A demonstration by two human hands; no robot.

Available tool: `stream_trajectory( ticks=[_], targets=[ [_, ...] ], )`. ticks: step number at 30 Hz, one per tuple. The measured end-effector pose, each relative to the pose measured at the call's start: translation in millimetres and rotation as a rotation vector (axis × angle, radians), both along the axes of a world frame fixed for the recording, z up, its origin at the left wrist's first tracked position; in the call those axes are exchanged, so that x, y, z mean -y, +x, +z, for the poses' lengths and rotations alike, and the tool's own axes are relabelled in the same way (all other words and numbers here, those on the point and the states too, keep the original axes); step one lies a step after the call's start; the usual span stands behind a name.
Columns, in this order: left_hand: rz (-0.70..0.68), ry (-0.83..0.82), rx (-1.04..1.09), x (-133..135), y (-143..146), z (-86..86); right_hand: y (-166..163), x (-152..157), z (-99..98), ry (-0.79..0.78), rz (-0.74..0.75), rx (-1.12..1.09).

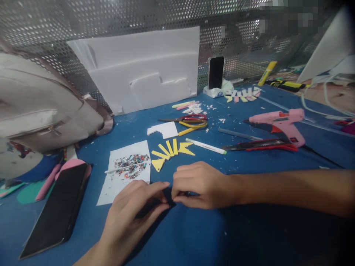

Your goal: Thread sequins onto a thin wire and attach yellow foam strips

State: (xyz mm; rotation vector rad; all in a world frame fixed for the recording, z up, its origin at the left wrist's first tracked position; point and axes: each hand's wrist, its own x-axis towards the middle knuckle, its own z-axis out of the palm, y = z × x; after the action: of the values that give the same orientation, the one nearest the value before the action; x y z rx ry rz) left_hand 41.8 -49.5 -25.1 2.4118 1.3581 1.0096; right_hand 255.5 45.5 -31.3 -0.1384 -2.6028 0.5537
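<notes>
Near the front middle of the blue table, my left hand and my right hand meet almost fingertip to fingertip. Both are closed in a pinch, and whatever lies between the fingers is too small or hidden to name. Just beyond them sit yellow cut strips, a yellow triangular piece and a jagged yellow piece. Partly behind my left hand, a white paper sheet carries shiny multicoloured flakes and a thin white stick.
A green-tipped white pen, scissors, a red cutter and a pink glue gun lie beyond my hands. To the left are a dark phone and a pale bag. White foam sheets lean at the back.
</notes>
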Motion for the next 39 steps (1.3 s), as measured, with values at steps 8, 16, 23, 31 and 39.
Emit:
stream_trajectory(
  ticks=[8,16,23,31,39],
  targets=[
    [0.103,-0.064,0.134,4.0,-4.6,0.4,0.8,-2.2,0.1,-0.116,-0.033,0.012],
    [0.098,-0.077,0.141,3.6,-4.7,1.7,2.7,-0.7,1.6,-0.088,-0.017,0.022],
    [0.091,-0.041,0.14,3.0,-3.8,3.2,2.2,-0.2,2.4,-0.083,-0.013,0.027],
    [0.104,-0.05,0.124,3.9,-4.9,2.6,3.6,-0.5,4.0,-0.095,-0.003,0.035],
    [0.1,-0.06,0.124,3.2,-6.5,2.7,2.4,-1.3,2.5,-0.104,-0.005,0.037]
  ],
)
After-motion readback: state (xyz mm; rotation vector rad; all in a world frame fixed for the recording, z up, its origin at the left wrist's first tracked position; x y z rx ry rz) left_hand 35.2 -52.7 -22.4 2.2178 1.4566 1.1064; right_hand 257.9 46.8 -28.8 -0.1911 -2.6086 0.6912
